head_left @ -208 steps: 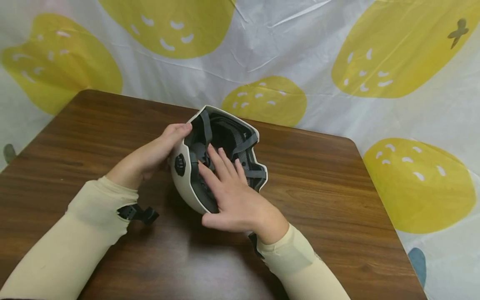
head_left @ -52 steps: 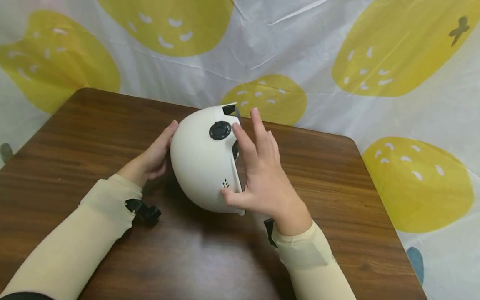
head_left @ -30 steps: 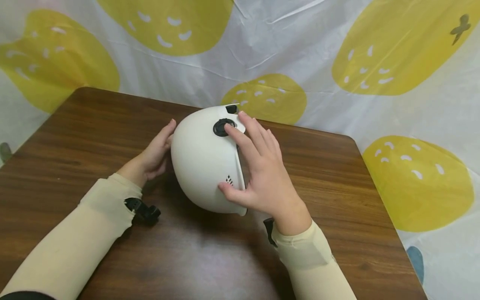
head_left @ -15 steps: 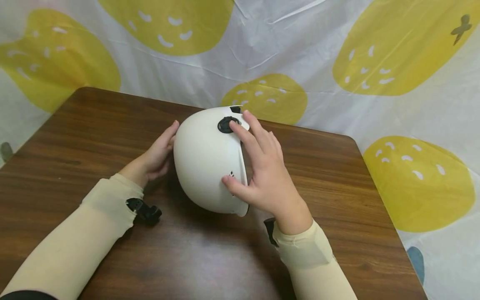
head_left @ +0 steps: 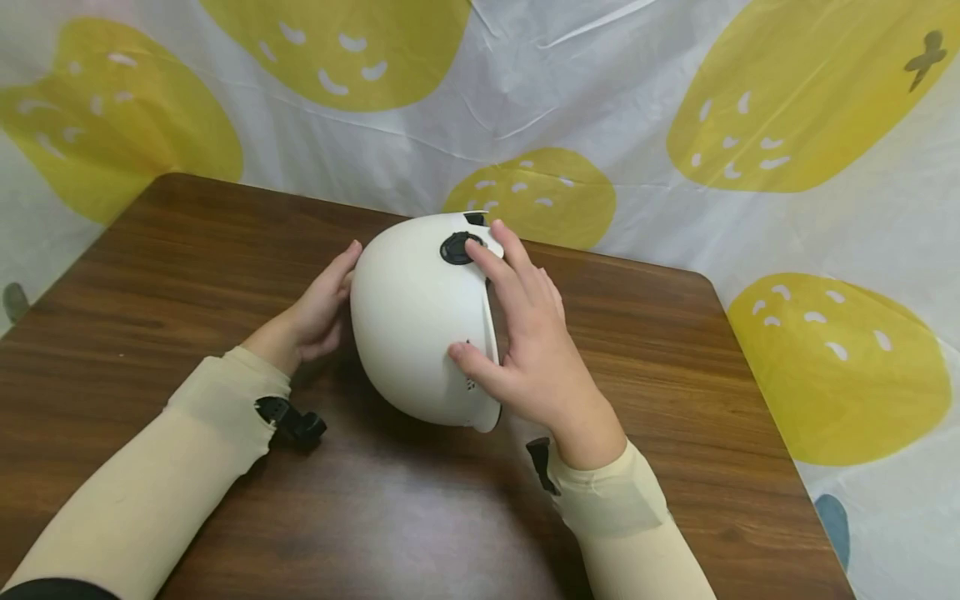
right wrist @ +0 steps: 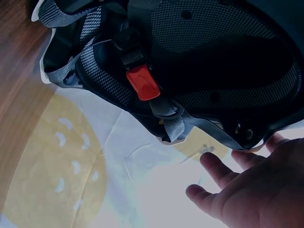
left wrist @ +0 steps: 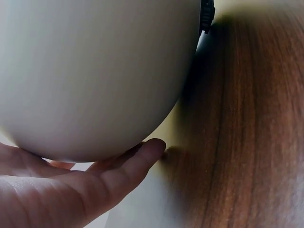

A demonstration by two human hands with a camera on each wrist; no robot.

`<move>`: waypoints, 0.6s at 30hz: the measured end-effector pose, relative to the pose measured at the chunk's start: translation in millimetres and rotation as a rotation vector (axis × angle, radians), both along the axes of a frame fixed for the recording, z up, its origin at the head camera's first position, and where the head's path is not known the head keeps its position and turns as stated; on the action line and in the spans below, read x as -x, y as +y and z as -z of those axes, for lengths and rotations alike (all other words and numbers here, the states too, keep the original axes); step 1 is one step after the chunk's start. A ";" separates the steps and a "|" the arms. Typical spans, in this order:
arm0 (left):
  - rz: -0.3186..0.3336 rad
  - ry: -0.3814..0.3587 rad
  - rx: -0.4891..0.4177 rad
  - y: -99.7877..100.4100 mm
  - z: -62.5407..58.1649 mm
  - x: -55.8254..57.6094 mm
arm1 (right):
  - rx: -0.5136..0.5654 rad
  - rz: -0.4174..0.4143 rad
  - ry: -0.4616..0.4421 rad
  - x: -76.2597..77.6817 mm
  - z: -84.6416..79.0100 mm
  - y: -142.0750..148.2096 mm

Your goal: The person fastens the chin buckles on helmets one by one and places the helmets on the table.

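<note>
A white helmet stands on its side at mid-table, its open face turned right. My left hand supports the rounded shell from the left. In the left wrist view its fairly straight fingers lie against the shell. My right hand spreads over the opening's edge, thumb on the shell by a small dark mark. Its index fingertip is at the round black dial. The right wrist view shows the dark padding, grey straps and a red buckle; two fingers there stay clear of the rim.
The brown wooden table has rounded far corners and ends at a white curtain with yellow fruit shapes. Black wrist mounts stick out of both cream sleeves close over the tabletop.
Seconds ago the helmet's inside faced me with my right hand in it; now the outer shell does. In the last second it has turned slightly right, my right fingers moving onto the dial.
</note>
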State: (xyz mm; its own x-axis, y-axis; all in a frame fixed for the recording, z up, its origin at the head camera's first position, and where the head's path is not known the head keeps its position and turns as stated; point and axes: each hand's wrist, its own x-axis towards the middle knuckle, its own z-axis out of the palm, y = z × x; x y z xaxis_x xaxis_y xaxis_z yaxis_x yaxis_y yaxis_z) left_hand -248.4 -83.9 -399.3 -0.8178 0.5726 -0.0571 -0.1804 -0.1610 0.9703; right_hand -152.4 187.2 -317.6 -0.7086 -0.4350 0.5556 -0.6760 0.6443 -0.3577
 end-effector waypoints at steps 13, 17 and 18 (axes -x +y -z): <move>-0.009 0.023 0.017 -2.0 -1.1 -0.6 | 0.014 0.026 -0.026 -2.2 -3.3 -0.5; -0.016 0.041 0.023 -2.2 -1.1 -1.3 | 0.019 0.034 -0.021 -1.9 -3.1 -0.9; -0.019 0.045 0.023 -2.1 -1.1 -1.4 | 0.021 0.037 -0.021 -2.0 -3.2 -1.2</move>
State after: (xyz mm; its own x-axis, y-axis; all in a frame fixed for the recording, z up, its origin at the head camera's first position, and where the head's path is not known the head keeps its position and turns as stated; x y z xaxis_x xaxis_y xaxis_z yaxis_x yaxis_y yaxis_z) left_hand -247.0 -86.0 -398.2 -0.8306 0.5558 -0.0331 -0.1335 -0.1411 0.9809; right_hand -150.4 186.0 -314.3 -0.7356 -0.3971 0.5488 -0.6441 0.6609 -0.3851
